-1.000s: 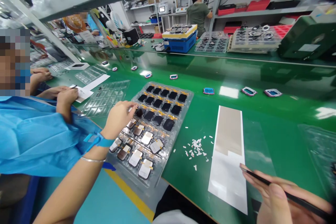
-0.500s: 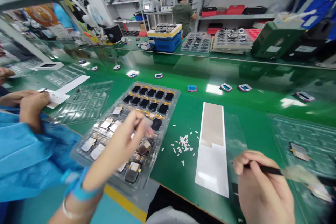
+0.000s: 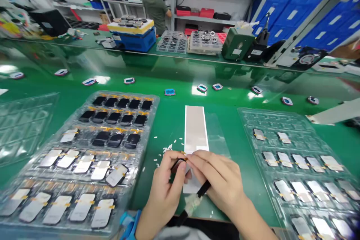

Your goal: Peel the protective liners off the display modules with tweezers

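Two hands meet low in the head view, fingertips together above the near end of a long white strip [image 3: 195, 129] that runs straight away from the person along the bench [image 3: 168, 120]. The left hand [image 3: 165, 185] is closed around a small dark piece [image 3: 178, 165], with a bit of yellow tape [image 3: 184, 153] at its edge; fingers hide most of the piece, so its long axis cannot be told. The right hand [image 3: 221, 182] comes in from the other side, fingertips pressed at that same piece, while a black stick [image 3: 204, 189] with a white wad [image 3: 192, 204] on it slants toward the person, apparently gripped beneath the palm. Neither hand is nearer: the piece sits between them. A clear plastic tray [image 3: 123, 95] of dark and silver panels lies to the left, another tray [image 3: 270, 114] of silver panels to the right.
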A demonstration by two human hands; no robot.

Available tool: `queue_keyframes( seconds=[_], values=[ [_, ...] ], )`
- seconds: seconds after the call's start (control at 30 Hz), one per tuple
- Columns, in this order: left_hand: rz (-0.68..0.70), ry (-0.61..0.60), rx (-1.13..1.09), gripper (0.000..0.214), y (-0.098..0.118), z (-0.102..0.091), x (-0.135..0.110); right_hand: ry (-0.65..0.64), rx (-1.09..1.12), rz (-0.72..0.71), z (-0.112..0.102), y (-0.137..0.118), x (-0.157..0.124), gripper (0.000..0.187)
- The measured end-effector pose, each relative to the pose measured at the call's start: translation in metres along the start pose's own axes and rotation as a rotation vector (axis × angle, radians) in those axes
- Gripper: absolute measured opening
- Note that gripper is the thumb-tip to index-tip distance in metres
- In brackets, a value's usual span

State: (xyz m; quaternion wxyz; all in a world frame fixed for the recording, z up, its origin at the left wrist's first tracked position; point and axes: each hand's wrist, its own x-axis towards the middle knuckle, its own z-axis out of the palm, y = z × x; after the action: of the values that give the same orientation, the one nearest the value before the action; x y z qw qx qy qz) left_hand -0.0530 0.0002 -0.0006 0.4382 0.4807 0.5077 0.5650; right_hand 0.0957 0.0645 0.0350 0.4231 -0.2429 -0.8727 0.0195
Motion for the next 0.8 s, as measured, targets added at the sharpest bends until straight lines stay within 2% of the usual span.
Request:
queue_keyframes(
  seconds=[0.17,0.3,0.4,0.5,0.57,0.67,0.8],
  values=[
    [0.015,0.011,0.125,0.009,0.002,-0.003,0.005,-0.052,-0.019,0.042,0.004,0.0,0.0,0.015],
    [0.049,0.047,0.166,0.011,0.002,-0.002,0.004,-0.138,0.046,0.117,0.009,0.001,-0.001,0.016],
    [0.059,0.077,0.124,0.01,-0.001,-0.001,0.002,-0.166,0.166,0.276,0.009,0.004,0.004,0.013],
    [0.01,0.104,0.041,0.01,-0.003,-0.001,0.0,-0.172,0.308,0.477,0.006,0.008,0.014,0.013],
    [-0.035,0.122,0.011,0.01,-0.003,-0.001,0.002,-0.176,0.354,0.53,0.004,0.009,0.019,0.016],
    [-0.059,0.14,0.019,0.012,-0.002,-0.002,0.004,-0.131,0.358,0.421,0.004,0.004,0.019,0.012],
    [-0.063,0.146,0.038,0.013,-0.003,-0.003,0.005,-0.122,0.174,0.21,0.009,-0.003,0.007,0.015]
  ],
)
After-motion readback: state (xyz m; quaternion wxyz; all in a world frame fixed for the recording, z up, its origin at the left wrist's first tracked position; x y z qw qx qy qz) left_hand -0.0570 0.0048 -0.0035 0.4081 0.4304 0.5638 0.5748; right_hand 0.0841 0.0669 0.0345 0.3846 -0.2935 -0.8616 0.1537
